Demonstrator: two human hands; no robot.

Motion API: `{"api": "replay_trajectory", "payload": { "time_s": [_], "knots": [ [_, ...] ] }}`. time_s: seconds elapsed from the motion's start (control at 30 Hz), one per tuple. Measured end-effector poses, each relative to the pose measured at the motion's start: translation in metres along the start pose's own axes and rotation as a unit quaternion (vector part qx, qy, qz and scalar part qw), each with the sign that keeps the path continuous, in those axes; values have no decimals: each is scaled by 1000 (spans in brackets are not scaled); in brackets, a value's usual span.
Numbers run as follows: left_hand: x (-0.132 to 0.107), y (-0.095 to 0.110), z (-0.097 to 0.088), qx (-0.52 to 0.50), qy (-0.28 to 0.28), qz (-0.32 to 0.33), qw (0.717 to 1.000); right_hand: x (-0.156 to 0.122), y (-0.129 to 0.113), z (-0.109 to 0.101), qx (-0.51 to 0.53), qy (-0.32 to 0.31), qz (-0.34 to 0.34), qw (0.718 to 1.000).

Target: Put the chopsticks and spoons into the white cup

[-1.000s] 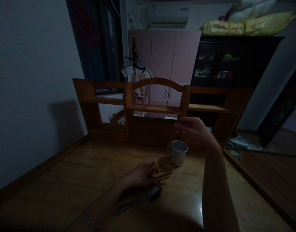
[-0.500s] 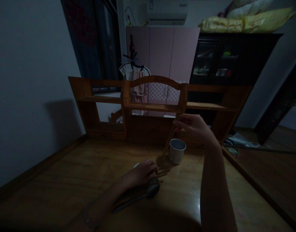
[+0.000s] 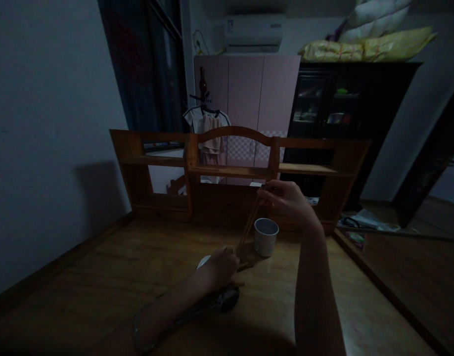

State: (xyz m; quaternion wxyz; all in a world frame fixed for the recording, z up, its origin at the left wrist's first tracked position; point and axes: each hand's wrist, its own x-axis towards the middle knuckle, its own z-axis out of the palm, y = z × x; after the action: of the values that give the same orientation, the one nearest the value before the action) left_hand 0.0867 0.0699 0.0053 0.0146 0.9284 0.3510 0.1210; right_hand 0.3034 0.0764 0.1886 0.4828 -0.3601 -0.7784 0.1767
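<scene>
My right hand (image 3: 282, 198) is raised above the table, its fingers pinched round the upper ends of a pair of chopsticks (image 3: 250, 220). These slant down and left, and their lower ends reach my left hand (image 3: 225, 267). That hand is low over the table with curled fingers, and more chopsticks (image 3: 245, 267) stick out from it to the right. Just right of the slanting pair stands a pale metal cup (image 3: 266, 238), upright. A dark metal spoon (image 3: 229, 300) lies beneath my left forearm, its handle partly hidden. Behind my left hand shows the edge of a white object (image 3: 204, 261), mostly covered.
The wooden tabletop (image 3: 149, 257) is backed by a wooden shelf rack (image 3: 230, 171). A white wall (image 3: 56, 148) borders the left side, and a raised wooden edge (image 3: 383, 279) runs along the right. Farther back stand a pink wardrobe (image 3: 245, 94) and a dark cabinet (image 3: 383, 99).
My right hand has come left and slightly down with its chopsticks, whose lower ends now meet my left hand. The whole view has shifted a little.
</scene>
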Motion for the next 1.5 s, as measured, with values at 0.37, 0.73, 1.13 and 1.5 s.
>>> {"api": "replay_trajectory", "payload": {
  "time_s": [0.37,0.73,1.13,1.5],
  "knots": [
    [11,13,-190,-121,158,-29,980,3,20,2,4,4,4,1000],
    [34,-34,-161,-263,234,-93,932,18,37,43,6,-69,22,997],
    [52,-48,-128,-293,174,-83,937,25,53,61,22,-122,13,992],
    [54,-61,-121,-330,143,-83,929,27,50,60,41,-147,36,988]
  ]
}}
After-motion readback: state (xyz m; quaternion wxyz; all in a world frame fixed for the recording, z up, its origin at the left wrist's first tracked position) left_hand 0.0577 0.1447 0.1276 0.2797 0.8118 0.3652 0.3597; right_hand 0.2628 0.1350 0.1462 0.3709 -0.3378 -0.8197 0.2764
